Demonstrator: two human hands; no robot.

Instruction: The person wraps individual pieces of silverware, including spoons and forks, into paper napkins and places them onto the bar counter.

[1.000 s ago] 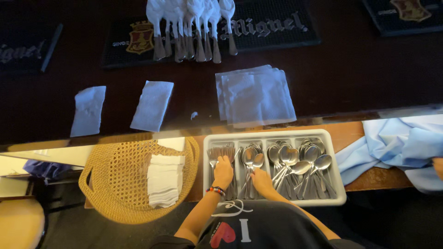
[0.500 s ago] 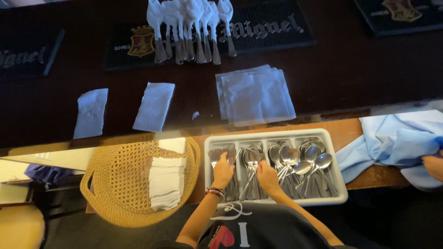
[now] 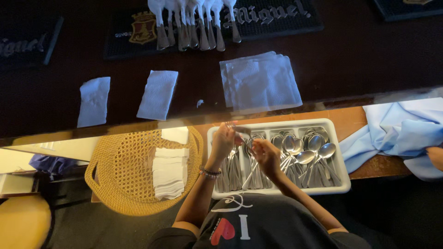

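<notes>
- Over the white cutlery tray (image 3: 344, 182) at the near edge of the table, both hands worked close together above its left compartments.
- The left hand (image 3: 223, 142) was raised over the tray's far-left corner with its fingers pinched on a piece of cutlery (image 3: 240, 130); its slim metal end pointed toward the right and slightly away from the person. Whether it was a fork or a knife could not be told.
- The right hand (image 3: 266, 157) hovered just beside it, lower and nearer the person, fingers curled over the middle compartment; whether it gripped anything could not be told.
- The held piece lay across the tray's long axis direction, left to right, while the stored pieces below ran near to far.
- Spoons (image 3: 307, 152) filled the tray's right compartments, bowls toward the far rim.
- Left of the tray sat a woven basket (image 3: 124, 184) holding a stack of folded napkins (image 3: 170, 171).
- Farther back on the dark table lay two folded napkins (image 3: 157, 94) and a loose pile of open napkins (image 3: 260, 80); the left hand was the nearer to them.
- A pale blue cloth (image 3: 397, 133) lay at the right edge, touched by another person's hand (image 3: 435, 157).
</notes>
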